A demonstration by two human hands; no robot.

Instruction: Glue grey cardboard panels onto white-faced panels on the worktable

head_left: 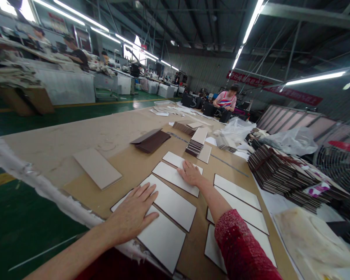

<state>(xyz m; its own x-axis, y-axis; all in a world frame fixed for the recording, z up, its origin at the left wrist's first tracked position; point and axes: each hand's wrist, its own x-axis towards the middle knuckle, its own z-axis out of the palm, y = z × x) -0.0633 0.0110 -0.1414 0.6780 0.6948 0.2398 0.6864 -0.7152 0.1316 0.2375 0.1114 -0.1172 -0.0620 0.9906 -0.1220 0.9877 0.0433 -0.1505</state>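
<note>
- Well, the surface (46, 134) ends at left in a ragged white edge (43, 188); its pale top runs wide toward the far side, leaving open room there.
- One flat, greyish panel (97, 167) lies near that edge, well apart from the rest; its layers are hard to count.
- Left hand (135, 210): open, palm down, fingers spread over the near end of a column.
- Two brown pieces (154, 140), one darker, overlap farther off.
- That column, on a brown sheet (196, 243), has four white panels (175, 204): flat, smooth, oblong, dark-rimmed, set slightly apart; the farthest looks narrowest.
- Right hand (190, 174): also open and flat, on the second panel from the far end.
- Beyond it, one small stack (196, 144) of dark-edged panels, too tight to count, with one beige panel (204, 154) just beside it.
- A strip of brown sheet separates the columns; in the right column (239, 190) four panels seem to show, partly under the sleeve (239, 241).
- Farthest right, one tall pile (286, 175) of dark-edged panels hems in that side.
</note>
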